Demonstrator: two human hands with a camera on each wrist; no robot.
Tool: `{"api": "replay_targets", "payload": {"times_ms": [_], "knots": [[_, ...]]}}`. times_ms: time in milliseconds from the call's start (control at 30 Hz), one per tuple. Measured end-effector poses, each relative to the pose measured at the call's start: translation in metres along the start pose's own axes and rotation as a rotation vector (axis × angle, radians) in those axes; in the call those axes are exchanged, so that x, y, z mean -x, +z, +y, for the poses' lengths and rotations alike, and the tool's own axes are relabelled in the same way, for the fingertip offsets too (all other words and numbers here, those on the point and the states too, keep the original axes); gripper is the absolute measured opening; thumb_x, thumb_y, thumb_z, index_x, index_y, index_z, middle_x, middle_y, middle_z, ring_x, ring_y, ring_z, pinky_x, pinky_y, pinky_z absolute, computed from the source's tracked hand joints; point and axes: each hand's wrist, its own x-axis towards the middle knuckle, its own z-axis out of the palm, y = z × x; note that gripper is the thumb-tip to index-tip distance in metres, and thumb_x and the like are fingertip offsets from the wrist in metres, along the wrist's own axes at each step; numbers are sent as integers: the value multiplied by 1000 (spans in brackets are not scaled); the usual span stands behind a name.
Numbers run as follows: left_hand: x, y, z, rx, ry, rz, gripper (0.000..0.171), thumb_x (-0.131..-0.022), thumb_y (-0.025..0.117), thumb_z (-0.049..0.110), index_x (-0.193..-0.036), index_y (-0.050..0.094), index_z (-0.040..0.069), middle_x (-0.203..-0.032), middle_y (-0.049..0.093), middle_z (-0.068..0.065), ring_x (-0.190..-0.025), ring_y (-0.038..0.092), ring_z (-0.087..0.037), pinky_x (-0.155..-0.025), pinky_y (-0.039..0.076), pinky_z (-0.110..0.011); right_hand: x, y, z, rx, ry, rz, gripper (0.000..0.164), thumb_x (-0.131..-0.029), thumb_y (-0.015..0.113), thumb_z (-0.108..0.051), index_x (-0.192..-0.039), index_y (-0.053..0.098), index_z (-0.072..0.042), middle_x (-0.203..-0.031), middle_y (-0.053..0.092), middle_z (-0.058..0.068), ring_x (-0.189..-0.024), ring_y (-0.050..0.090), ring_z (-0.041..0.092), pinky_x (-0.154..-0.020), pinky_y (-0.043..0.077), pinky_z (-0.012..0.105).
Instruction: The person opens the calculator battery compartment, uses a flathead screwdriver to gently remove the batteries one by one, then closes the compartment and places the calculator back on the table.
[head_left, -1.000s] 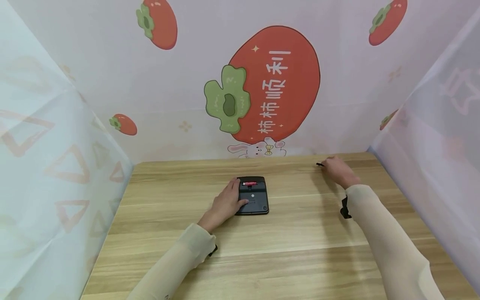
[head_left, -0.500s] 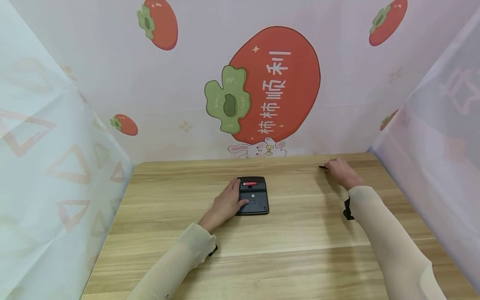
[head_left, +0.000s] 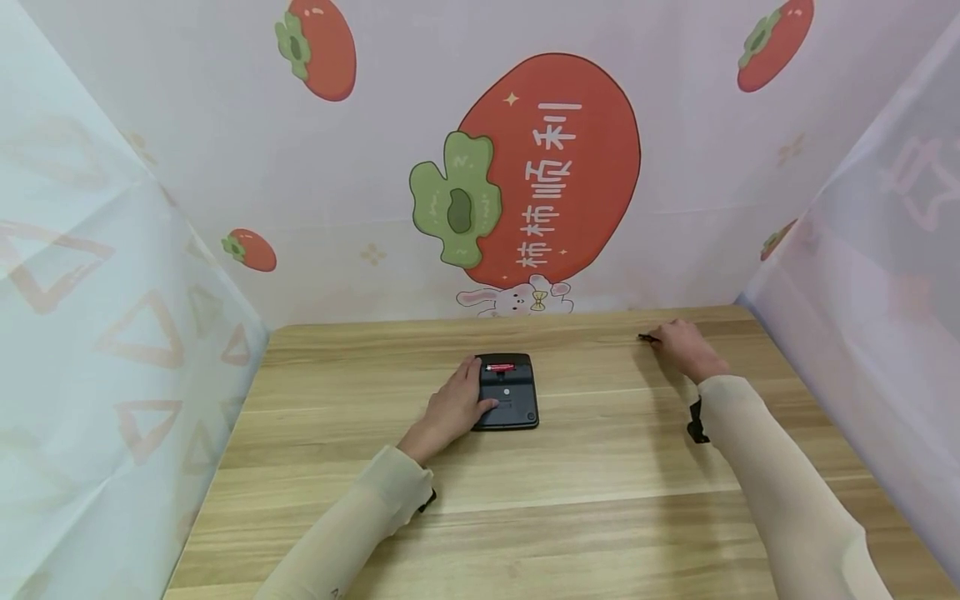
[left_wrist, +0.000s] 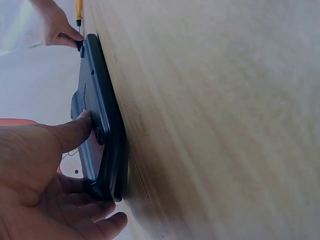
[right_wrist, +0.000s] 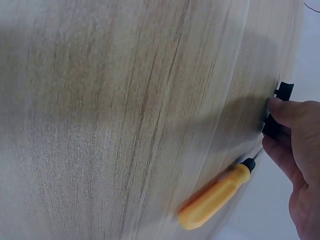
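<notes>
A black calculator (head_left: 519, 410) lies face down on the wooden table, with a red battery (head_left: 500, 367) showing in the open compartment on its back. My left hand (head_left: 448, 410) grips its left side; in the left wrist view the thumb lies on the back of the calculator (left_wrist: 102, 95) and the fingers are at its edge. Off to the right, near the table's far edge, my right hand (head_left: 681, 346) pinches a small black battery cover (right_wrist: 285, 91) between thumb and fingers. Part of the cover is hidden behind the fingers.
In the right wrist view a screwdriver with a yellow handle (right_wrist: 212, 201) lies on the table beside my right hand; the head view does not show it. Printed cloth walls (head_left: 360, 183) enclose the table at the back and both sides.
My right hand has shifted slightly right and toward me, still pinching the battery cover. The left hand and the calculator have stayed in place.
</notes>
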Motion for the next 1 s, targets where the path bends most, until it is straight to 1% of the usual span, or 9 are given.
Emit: {"api": "replay_targets", "payload": {"times_ms": [100, 200, 367, 433, 500, 600, 733, 867, 1000], "knots": [[0, 0, 0, 0, -4, -9, 84, -102, 72, 38, -164, 31, 0, -171, 30, -19, -152, 42, -36, -107, 50, -63, 0, 1, -1, -8, 18, -15, 18, -101, 68, 0, -115, 76, 10, -105, 74, 31, -92, 73, 42, -72, 58, 49], [0, 0, 0, 1, -2, -14, 83, -102, 72, 38, -164, 31, 0, -171, 30, -19, -152, 41, -36, -108, 50, -62, 0, 2, -1, -13, 21, -18, 18, -101, 68, 1, -115, 75, 11, -103, 74, 31, -90, 73, 41, -71, 57, 48], [1, -1, 0, 2, -5, -19, 84, -103, 72, 38, -165, 31, 0, -172, 29, -19, -153, 41, -36, -108, 50, -61, 1, 4, 0, 2, 23, -17, 20, -102, 68, -1, -117, 74, 11, -104, 73, 31, -94, 72, 48, -77, 60, 54], [0, -1, 1, 4, -11, -23, 84, -103, 71, 39, -165, 30, 0, -172, 28, -19, -153, 41, -36, -109, 50, -61, 1, 5, 0, 4, 24, -19, 19, -102, 67, -2, -115, 75, 10, -102, 73, 30, -91, 72, 45, -74, 59, 52], [0, -2, 1, 1, -10, -23, 84, -103, 71, 39, -165, 30, 0, -172, 28, -19, -153, 41, -36, -108, 50, -61, 0, 6, 1, 2, 27, -20, 19, -103, 66, -3, -115, 75, 9, -101, 73, 29, -84, 71, 39, -69, 57, 48], [0, -2, 1, -4, -5, -21, 84, -103, 71, 39, -165, 30, 0, -172, 29, -19, -153, 41, -36, -108, 51, -61, -1, 6, 1, -3, 20, -18, 18, -104, 65, -5, -112, 75, 8, -97, 73, 27, -73, 65, 30, -64, 50, 42], [0, -2, 1, -1, -4, -19, 84, -102, 71, 39, -165, 30, 0, -172, 29, -19, -153, 40, -36, -108, 51, -61, -1, 6, 0, -12, 12, -22, 20, -105, 64, -8, -113, 75, 6, -96, 74, 25, -67, 59, 24, -61, 48, 39], [0, -1, 0, 4, -1, -13, 83, -102, 73, 37, -164, 32, -2, -171, 30, -20, -153, 41, -36, -107, 51, -62, 0, 5, -2, -20, 11, -24, 19, -105, 63, -7, -112, 76, 6, -98, 75, 26, -69, 63, 26, -62, 49, 42], [-1, 0, -1, 5, 6, -13, 83, -102, 72, 37, -163, 32, -2, -171, 30, -21, -153, 41, -36, -108, 50, -62, 2, 4, -4, -28, 18, -25, 17, -104, 63, -5, -109, 76, 6, -99, 75, 27, -76, 70, 33, -65, 54, 47]]}}
